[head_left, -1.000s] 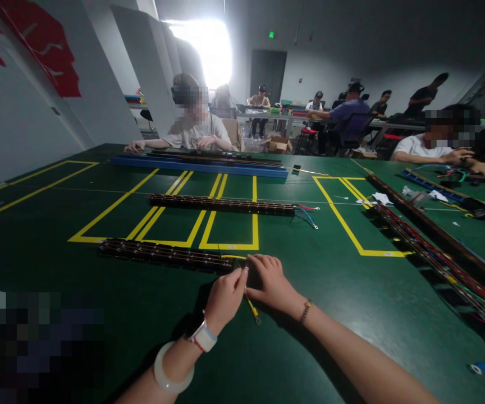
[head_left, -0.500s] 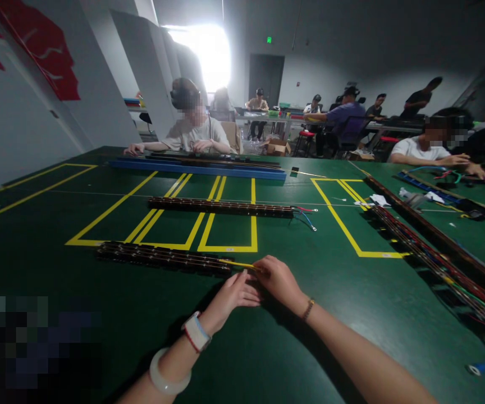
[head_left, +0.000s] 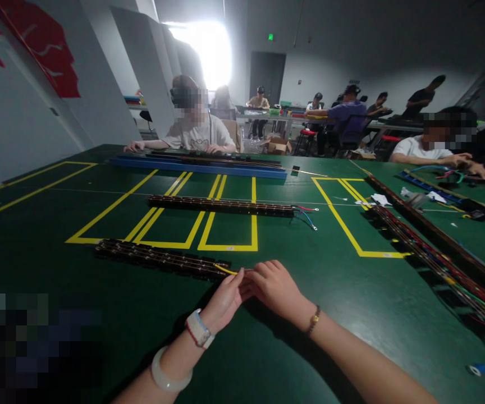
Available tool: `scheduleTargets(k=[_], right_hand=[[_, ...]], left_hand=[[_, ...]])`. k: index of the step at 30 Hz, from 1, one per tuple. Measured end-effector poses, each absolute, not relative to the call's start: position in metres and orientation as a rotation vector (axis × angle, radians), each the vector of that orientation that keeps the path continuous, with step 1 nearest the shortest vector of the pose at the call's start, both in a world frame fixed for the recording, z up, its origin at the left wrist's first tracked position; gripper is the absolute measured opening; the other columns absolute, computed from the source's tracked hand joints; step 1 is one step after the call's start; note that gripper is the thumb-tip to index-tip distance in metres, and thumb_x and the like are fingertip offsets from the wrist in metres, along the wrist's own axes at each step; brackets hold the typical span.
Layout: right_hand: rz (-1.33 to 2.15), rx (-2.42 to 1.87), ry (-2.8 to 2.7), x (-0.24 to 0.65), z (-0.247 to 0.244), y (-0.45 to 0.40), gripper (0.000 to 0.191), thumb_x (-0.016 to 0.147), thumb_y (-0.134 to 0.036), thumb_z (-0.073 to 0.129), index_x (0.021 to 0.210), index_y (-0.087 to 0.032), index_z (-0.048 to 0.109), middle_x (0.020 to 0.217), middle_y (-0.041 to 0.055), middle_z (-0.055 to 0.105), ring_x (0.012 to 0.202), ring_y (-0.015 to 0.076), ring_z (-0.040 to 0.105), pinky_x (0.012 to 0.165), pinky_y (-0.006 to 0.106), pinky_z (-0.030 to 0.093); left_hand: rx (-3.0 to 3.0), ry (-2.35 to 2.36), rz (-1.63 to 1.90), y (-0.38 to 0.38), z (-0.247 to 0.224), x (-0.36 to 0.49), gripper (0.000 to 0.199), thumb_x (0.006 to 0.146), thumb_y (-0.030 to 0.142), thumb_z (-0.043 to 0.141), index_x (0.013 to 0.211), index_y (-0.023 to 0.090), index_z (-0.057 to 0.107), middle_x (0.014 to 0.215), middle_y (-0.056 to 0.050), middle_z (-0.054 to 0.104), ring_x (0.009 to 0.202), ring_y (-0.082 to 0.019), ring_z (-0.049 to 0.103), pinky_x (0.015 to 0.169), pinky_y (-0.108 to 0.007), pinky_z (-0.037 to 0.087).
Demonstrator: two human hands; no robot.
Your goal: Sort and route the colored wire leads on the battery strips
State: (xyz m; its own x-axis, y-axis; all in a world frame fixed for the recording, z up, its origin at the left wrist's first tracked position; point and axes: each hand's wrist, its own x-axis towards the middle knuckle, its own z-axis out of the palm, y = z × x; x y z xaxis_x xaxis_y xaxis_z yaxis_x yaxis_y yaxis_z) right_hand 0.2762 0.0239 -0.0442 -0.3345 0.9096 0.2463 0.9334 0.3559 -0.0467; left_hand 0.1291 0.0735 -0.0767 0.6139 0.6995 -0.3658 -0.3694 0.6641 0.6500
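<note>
Yellow wire [head_left: 228,270] runs out of the right end of the near black terminal strip [head_left: 162,259], which lies on the green worktop [head_left: 335,314]. Both hands meet at that end of the strip: the left hand [head_left: 224,298] pinches the wire between thumb and fingertips, and the right hand [head_left: 275,288] rests beside it, fingers curled, seemingly touching the wire too, though the view is too dim to be sure. Beyond the strip lies a second strip [head_left: 221,205] across yellow tape lines [head_left: 228,246]. Farther right, long wire harnesses [head_left: 436,258] run diagonally.
</note>
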Motion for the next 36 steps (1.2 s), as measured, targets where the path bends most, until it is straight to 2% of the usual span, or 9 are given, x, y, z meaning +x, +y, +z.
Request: scheduleTargets(k=[3, 7, 9, 17, 25, 28, 31, 33, 36], right_hand=[[-0.042, -1.878, -2.263, 0.278, -0.035, 0.021, 0.019, 0.085, -0.032, 0.06, 0.097, -0.018, 0.058, 0.09, 0.0067, 0.06, 0.083, 0.0193, 0.054, 0.072, 0.031, 0.035], [0.137, -1.971, -2.29, 0.282, -0.031, 0.021, 0.01, 0.088, -0.022, 0.053, 0.089, -0.016, 0.061, 0.081, 0.0058, 0.062, 0.072, 0.0161, 0.057, 0.067, 0.028, 0.035], [0.149, -1.968, -2.272, 0.285, -0.029, 0.023, 0.014, 0.09, -0.021, 0.05, 0.084, -0.016, 0.062, 0.078, 0.0054, 0.062, 0.07, 0.0149, 0.056, 0.066, 0.028, 0.034], [-0.11, -1.892, -2.153, 0.3, -0.045, 0.041, 0.02, 0.094, -0.021, 0.043, 0.094, -0.017, 0.063, 0.081, 0.0053, 0.059, 0.077, 0.0159, 0.052, 0.071, 0.028, 0.034], [-0.053, -1.772, -2.42, 0.302, -0.067, 0.043, 0.005, 0.086, -0.018, 0.057, 0.089, -0.018, 0.061, 0.081, 0.0046, 0.056, 0.077, 0.017, 0.049, 0.072, 0.029, 0.033], [-0.088, -1.747, -2.372, 0.304, -0.068, 0.041, 0.011, 0.09, -0.022, 0.053, 0.09, -0.018, 0.063, 0.085, 0.006, 0.056, 0.081, 0.017, 0.048, 0.074, 0.03, 0.032], [-0.073, -1.743, -2.265, 0.306, -0.072, 0.04, 0.022, 0.095, -0.029, 0.044, 0.099, -0.021, 0.065, 0.09, 0.0067, 0.056, 0.084, 0.0163, 0.048, 0.075, 0.03, 0.031], [-0.058, -1.748, -2.187, 0.306, -0.075, 0.039, 0.026, 0.096, -0.031, 0.042, 0.105, -0.022, 0.064, 0.093, 0.0065, 0.057, 0.086, 0.0159, 0.048, 0.075, 0.03, 0.032], [-0.039, -1.749, -2.094, 0.307, -0.078, 0.039, 0.026, 0.096, -0.032, 0.042, 0.11, -0.023, 0.062, 0.098, 0.0061, 0.058, 0.089, 0.016, 0.049, 0.079, 0.03, 0.033]], left_hand=[[0.583, 0.642, 0.641, 0.074, -0.075, 0.127, 0.019, 0.089, 0.026, 0.055, 0.097, 0.01, 0.06, 0.102, -0.012, 0.065, 0.09, -0.017, 0.063, 0.086, -0.033, 0.05], [0.631, 0.602, 0.618, 0.072, -0.071, 0.127, 0.027, 0.091, 0.031, 0.053, 0.102, 0.008, 0.059, 0.108, -0.016, 0.063, 0.099, -0.02, 0.061, 0.092, -0.037, 0.048], [0.631, 0.628, 0.631, 0.07, -0.068, 0.128, 0.027, 0.091, 0.032, 0.053, 0.102, 0.008, 0.058, 0.108, -0.015, 0.063, 0.1, -0.021, 0.061, 0.094, -0.038, 0.047], [0.702, 0.704, 0.609, 0.07, -0.066, 0.13, 0.024, 0.091, 0.03, 0.053, 0.097, 0.007, 0.057, 0.103, -0.016, 0.064, 0.097, -0.021, 0.063, 0.093, -0.039, 0.048], [0.788, 0.738, 0.613, 0.069, -0.069, 0.129, 0.024, 0.091, 0.032, 0.05, 0.093, 0.009, 0.057, 0.102, -0.015, 0.063, 0.093, -0.02, 0.064, 0.088, -0.039, 0.05], [0.919, 0.797, 0.576, 0.071, -0.069, 0.127, 0.029, 0.092, 0.036, 0.048, 0.094, 0.009, 0.056, 0.095, -0.014, 0.064, 0.088, -0.02, 0.065, 0.083, -0.036, 0.052], [1.155, 0.925, 0.473, 0.077, -0.065, 0.123, 0.034, 0.093, 0.041, 0.04, 0.091, 0.01, 0.054, 0.074, -0.008, 0.063, 0.067, -0.017, 0.064, 0.065, -0.03, 0.051], [1.413, 1.048, 0.408, 0.081, -0.061, 0.118, 0.035, 0.094, 0.042, 0.035, 0.088, 0.012, 0.054, 0.062, -0.004, 0.058, 0.054, -0.016, 0.059, 0.055, -0.026, 0.045], [1.872, 1.204, 0.386, 0.084, -0.052, 0.112, 0.035, 0.093, 0.039, 0.036, 0.078, 0.015, 0.057, 0.061, -0.004, 0.058, 0.058, -0.017, 0.057, 0.056, -0.025, 0.038]])
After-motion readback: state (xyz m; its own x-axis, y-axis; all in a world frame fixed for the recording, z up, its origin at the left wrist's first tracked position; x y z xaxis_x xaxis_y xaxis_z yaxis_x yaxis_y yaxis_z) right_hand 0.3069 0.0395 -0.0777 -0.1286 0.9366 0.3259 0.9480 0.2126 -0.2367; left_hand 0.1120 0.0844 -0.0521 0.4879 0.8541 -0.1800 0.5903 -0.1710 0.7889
